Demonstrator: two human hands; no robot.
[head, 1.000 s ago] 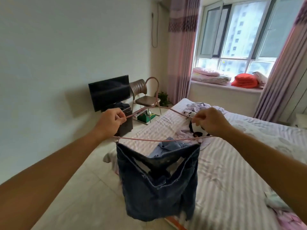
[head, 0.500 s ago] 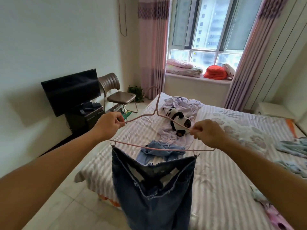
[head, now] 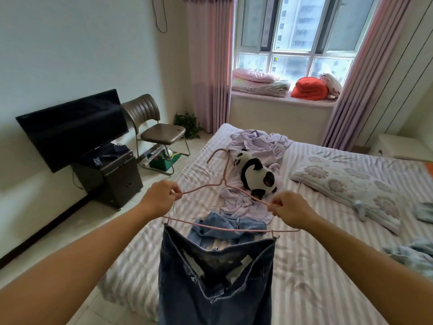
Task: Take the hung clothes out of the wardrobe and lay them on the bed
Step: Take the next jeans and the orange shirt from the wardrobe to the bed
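My left hand (head: pixel 161 195) pinches one shoulder of the thin pink wire hanger (head: pixel 225 207) and my right hand (head: pixel 289 208) pinches the other. The dark blue denim jeans (head: pixel 215 282) hang clipped below it, over the near edge of the striped pink bed (head: pixel 316 266), not yet laid down. Beyond them lighter blue denim (head: pixel 225 227) and a lilac garment (head: pixel 260 146) already lie there, so I judge the job part done.

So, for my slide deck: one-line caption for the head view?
Both hands, left and right, hold a pink hanger with dark jeans over the striped bed.
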